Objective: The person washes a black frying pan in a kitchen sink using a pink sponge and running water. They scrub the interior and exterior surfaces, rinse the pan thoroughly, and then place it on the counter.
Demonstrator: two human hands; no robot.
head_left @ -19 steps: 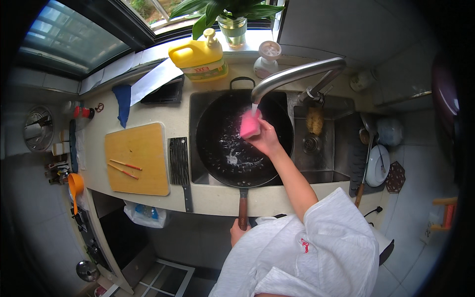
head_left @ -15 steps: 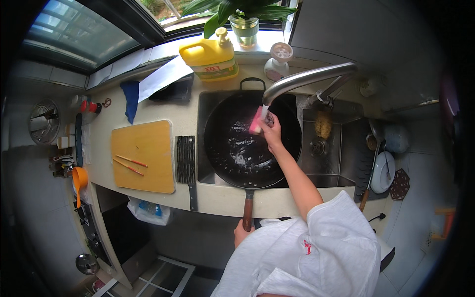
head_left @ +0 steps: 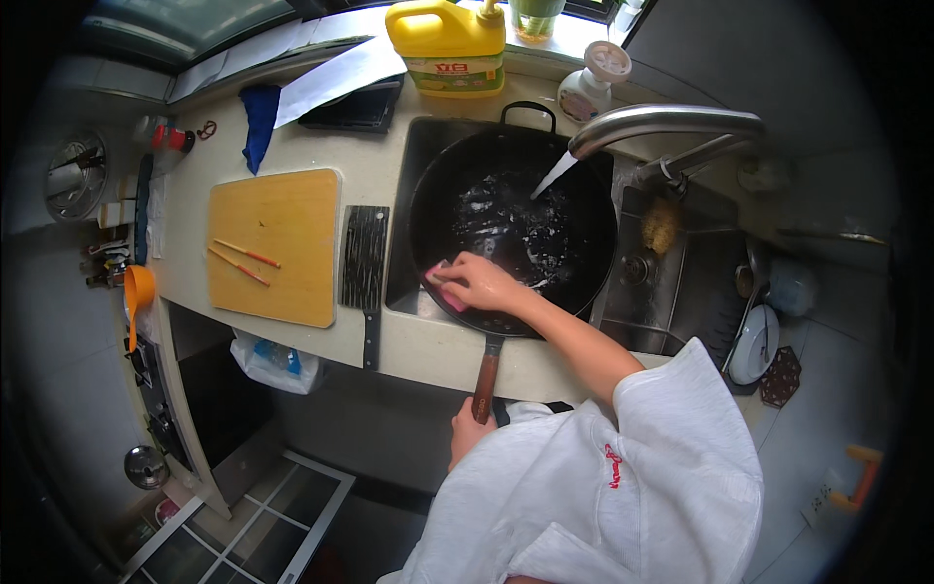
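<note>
A large black wok (head_left: 457, 214) rests over the left sink basin, some water and foam inside it. My left hand (head_left: 470, 429) is wrapped round its brown wooden handle (head_left: 486, 380) at the counter's front edge. With my right hand (head_left: 477, 282) I grip a pink sponge (head_left: 450, 295), pressed to the wok's near left inner wall; my fingers partly cover it. Water runs from the metal faucet (head_left: 671, 121) into the wok's far part.
Left of the sink lie a cleaver (head_left: 365, 263) and a wooden cutting board (head_left: 311, 234) with chopsticks (head_left: 247, 255) on it. A yellow jug (head_left: 449, 58) and a white pump bottle (head_left: 587, 88) stand behind. The right basin (head_left: 642, 310) holds a yellowish scrubber (head_left: 662, 227).
My right hand has moved the sponge from under the faucet's stream to the wok's near left wall. The left hand keeps its hold on the handle. The whole view has shifted.
</note>
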